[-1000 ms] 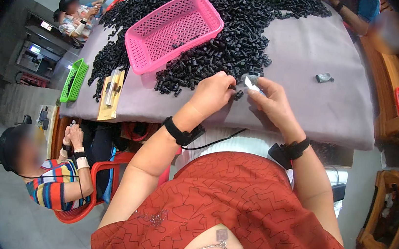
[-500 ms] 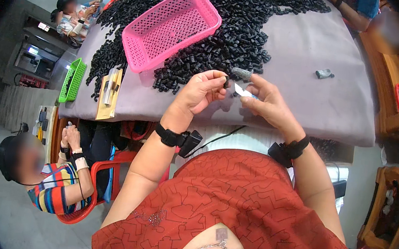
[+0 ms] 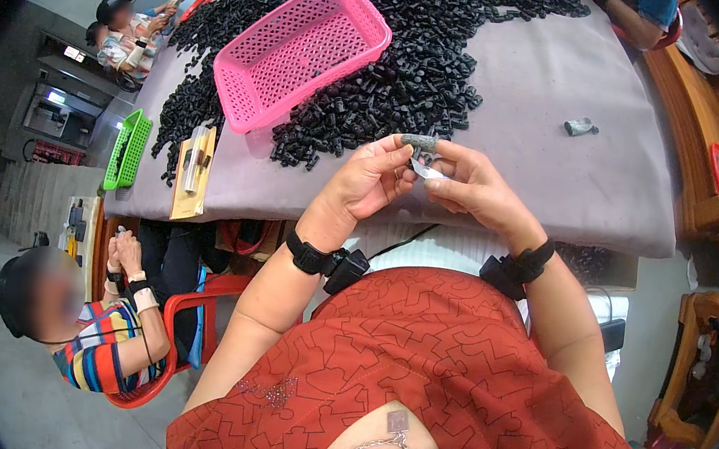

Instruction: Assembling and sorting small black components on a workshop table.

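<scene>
Both hands meet above the table [image 3: 559,185] edge. The left hand [image 3: 364,185] pinches a small dark tube [image 3: 418,143], lying sideways between the hands. The right hand [image 3: 470,188] pinches a little silver piece [image 3: 426,171] just under it.

small dark grey cylindrical part [image 3: 419,142] | lying roughly level, pinched between fingertips of both hands | thin shiny metal strip [image 3: 427,171] | just below it, raised above bench
</scene>
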Available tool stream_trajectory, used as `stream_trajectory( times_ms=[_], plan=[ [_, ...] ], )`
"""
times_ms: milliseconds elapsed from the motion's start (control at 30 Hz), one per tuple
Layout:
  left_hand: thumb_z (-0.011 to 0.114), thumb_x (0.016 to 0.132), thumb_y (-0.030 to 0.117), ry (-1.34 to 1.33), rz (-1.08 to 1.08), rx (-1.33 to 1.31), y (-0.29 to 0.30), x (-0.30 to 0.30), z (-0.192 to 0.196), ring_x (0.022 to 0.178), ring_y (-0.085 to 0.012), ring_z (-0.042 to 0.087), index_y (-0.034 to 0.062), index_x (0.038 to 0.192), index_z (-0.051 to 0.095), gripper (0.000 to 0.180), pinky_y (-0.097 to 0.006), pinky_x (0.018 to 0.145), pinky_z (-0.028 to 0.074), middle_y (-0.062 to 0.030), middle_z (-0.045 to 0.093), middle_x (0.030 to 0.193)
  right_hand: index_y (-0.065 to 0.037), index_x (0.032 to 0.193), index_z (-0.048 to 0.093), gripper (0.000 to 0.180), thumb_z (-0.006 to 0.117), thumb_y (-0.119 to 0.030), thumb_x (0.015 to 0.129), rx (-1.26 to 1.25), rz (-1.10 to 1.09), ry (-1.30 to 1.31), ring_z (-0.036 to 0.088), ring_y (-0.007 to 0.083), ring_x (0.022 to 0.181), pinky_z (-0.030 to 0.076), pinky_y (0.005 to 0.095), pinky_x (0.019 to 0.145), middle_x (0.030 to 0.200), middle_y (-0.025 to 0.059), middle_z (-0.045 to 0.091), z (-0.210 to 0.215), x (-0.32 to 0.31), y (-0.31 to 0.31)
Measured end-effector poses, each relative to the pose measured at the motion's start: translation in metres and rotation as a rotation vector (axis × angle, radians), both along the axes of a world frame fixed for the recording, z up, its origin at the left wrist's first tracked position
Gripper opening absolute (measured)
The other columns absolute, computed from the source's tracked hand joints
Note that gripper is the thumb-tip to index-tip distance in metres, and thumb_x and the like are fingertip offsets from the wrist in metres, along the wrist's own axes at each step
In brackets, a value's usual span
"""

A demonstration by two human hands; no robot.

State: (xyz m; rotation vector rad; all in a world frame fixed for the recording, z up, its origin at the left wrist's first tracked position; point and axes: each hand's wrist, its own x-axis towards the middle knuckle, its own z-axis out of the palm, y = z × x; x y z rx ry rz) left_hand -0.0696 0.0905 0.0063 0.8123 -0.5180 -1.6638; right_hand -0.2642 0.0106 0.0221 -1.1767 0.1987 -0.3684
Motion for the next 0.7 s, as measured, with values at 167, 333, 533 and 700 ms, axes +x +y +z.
stream_trajectory(
  times_ms=[167,333,533,700],
  plan=[
    [0.057,0.094,0.014,0.029,-0.003,-0.002,0.002,0.0,0.001,0.071,-0.0089,0.063,0.0066,0.107,0.055,0.015,-0.021,0.064,0.055,-0.003,0.065,0.09,-0.004,0.131,0.048,0.045,0.062,-0.018,0.09,0.028,0.016,-0.017,0.04,0.0006,0.06,0.03,0.0164,0.05,0.079,-0.0048,0.054,-0.001,0.0,0.001],
    [0.056,0.094,0.013,0.06,-0.015,0.005,0.004,0.0,0.0,0.071,-0.0087,0.064,0.0058,0.109,0.055,0.016,-0.022,0.065,0.056,-0.003,0.064,0.09,-0.003,0.129,0.05,0.041,0.06,-0.016,0.091,0.029,0.015,-0.011,0.039,0.0,0.059,0.029,0.0163,0.049,0.078,-0.0058,0.053,-0.002,0.001,0.002],
    [0.057,0.093,0.011,0.067,-0.043,-0.021,0.002,0.002,-0.008,0.072,-0.01,0.063,0.0046,0.117,0.054,0.024,-0.021,0.064,0.056,-0.0052,0.063,0.091,-0.002,0.127,0.053,0.037,0.059,-0.013,0.092,0.039,-0.015,0.07,0.037,-0.0006,0.056,0.028,0.0162,0.047,0.078,-0.0066,0.053,-0.01,0.001,-0.007],
    [0.058,0.092,0.009,0.088,0.001,-0.013,0.0,-0.001,-0.007,0.073,-0.0111,0.063,0.0046,0.117,0.054,0.026,-0.021,0.064,0.055,-0.005,0.063,0.091,-0.002,0.132,0.047,0.044,0.06,-0.015,0.091,0.061,0.02,0.004,0.037,-0.0003,0.056,0.028,0.0162,0.047,0.078,-0.006,0.053,-0.007,0.0,-0.002]
  ],
)
